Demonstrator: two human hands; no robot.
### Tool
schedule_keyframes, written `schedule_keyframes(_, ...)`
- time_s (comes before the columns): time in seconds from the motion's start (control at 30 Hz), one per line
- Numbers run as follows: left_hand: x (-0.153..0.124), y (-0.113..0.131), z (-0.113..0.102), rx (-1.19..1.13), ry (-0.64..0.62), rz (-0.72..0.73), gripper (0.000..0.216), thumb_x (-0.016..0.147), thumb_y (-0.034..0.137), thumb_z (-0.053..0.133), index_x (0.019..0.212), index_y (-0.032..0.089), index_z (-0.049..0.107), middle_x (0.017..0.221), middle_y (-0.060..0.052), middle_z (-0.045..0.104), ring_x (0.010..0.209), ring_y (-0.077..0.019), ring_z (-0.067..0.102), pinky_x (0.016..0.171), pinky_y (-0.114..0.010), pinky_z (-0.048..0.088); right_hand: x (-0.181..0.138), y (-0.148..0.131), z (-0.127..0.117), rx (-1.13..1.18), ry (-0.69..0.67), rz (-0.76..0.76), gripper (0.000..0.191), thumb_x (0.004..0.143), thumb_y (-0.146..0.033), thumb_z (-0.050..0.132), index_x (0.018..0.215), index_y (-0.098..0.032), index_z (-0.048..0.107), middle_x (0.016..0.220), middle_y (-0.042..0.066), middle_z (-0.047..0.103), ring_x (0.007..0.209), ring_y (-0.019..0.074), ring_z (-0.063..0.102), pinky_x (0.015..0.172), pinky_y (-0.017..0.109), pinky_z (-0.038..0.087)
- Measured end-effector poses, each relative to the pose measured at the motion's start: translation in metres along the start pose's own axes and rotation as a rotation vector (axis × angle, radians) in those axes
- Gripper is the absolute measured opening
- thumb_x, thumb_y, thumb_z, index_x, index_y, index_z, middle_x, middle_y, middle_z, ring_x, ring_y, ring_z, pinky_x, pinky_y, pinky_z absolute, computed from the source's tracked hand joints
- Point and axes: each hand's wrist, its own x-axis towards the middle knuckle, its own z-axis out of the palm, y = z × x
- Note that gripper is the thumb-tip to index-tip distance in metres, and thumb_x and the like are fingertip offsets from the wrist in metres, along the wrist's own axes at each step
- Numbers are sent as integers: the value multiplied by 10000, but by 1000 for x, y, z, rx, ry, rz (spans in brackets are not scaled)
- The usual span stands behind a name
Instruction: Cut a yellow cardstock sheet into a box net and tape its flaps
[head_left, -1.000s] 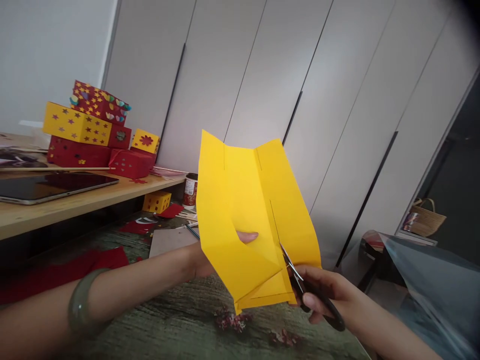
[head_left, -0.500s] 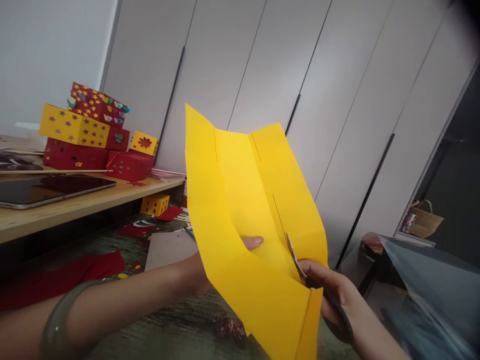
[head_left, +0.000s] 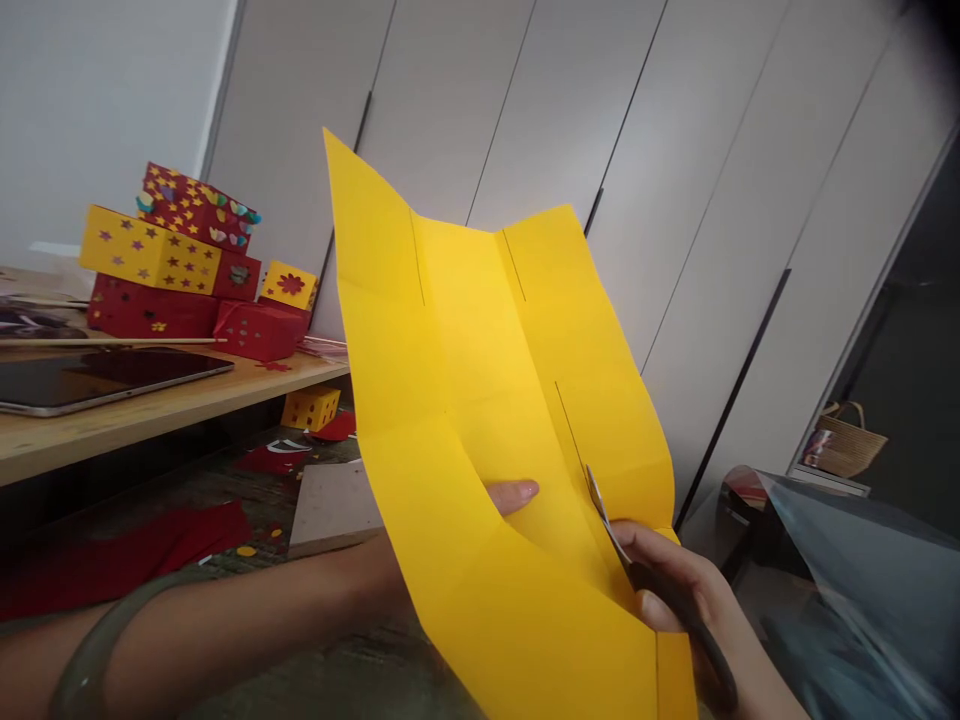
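A large yellow sheet of paper [head_left: 480, 340] with fold creases and dark drawn lines is held up before me. My left hand [head_left: 514, 495] grips it from below, the thumb lying on the front face and the other fingers hidden behind the sheet. In my right hand [head_left: 679, 580] is a pair of scissors [head_left: 694, 625] with dark handles, closed around by my fingers. One blade shows on the front of the sheet, its tip at the lower end of a drawn line on the right panel. The other blade is hidden behind the paper.
At left, a wooden shelf [head_left: 172, 400] bears stacked red and yellow decorated boxes [head_left: 154, 250] and a tablet [head_left: 112, 378]. Red paper [head_left: 127, 560], a grey board [head_left: 334, 505] and scraps lie below. Clear plastic sheeting [head_left: 855, 560] stands at right, before pale cabinets [head_left: 585, 100].
The sheet has risen at its far end and spread a little wider in view. My right hand and the scissors have shifted slightly right and down.
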Motion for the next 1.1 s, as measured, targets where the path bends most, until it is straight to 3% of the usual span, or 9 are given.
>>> schedule_keyframes(0.13,-2,-1,0,54,100,-13,315,790,324,502,1038,156,598,894,-70,674,735,-173,633,665,-288,501,0,-1,-1,-60,14,73,190,721,-357,609,901,-297,607,843,-2,651,766,194,592,624,224,460)
schedule_keyframes(0.27,-2,2,2,-17,38,-4,312,813,268,475,1102,184,557,886,-62,678,716,-140,632,671,-268,501,-2,-3,0,-63,42,36,202,689,-412,617,839,-277,630,757,1,643,664,188,595,578,235,479)
schedule_keyframes(0.47,-1,3,6,-24,8,31,316,832,222,438,1134,197,531,848,-53,686,714,-148,642,653,-270,507,-3,2,-1,-91,129,77,185,672,-348,654,853,-316,634,793,-13,659,720,195,613,580,219,491)
schedule_keyframes(0.67,-1,3,4,-44,-35,27,319,829,227,451,1138,202,526,912,-48,676,788,-135,634,739,-262,488,-3,-3,-3,-79,69,21,265,640,-476,636,855,-323,660,758,15,672,684,224,634,553,254,508)
schedule_keyframes(0.8,-1,1,2,-58,-40,-12,328,840,257,429,1148,189,518,869,-63,683,771,-149,639,718,-286,499,-2,-4,-2,-130,135,-1,212,648,-415,652,842,-334,673,796,26,696,744,254,652,606,277,525)
schedule_keyframes(0.97,0,0,3,-81,-109,43,325,859,222,381,1156,191,510,905,-70,676,808,-159,636,754,-313,493,0,-7,1,-131,149,-78,214,642,-452,643,824,-348,690,759,10,718,664,233,671,566,250,538)
schedule_keyframes(1.1,0,2,5,-69,-76,50,322,860,192,370,1146,175,519,880,-86,679,791,-166,641,727,-317,501,-1,-6,-3,-160,118,-43,159,665,-377,647,822,-365,672,833,-5,719,737,251,670,579,257,542)
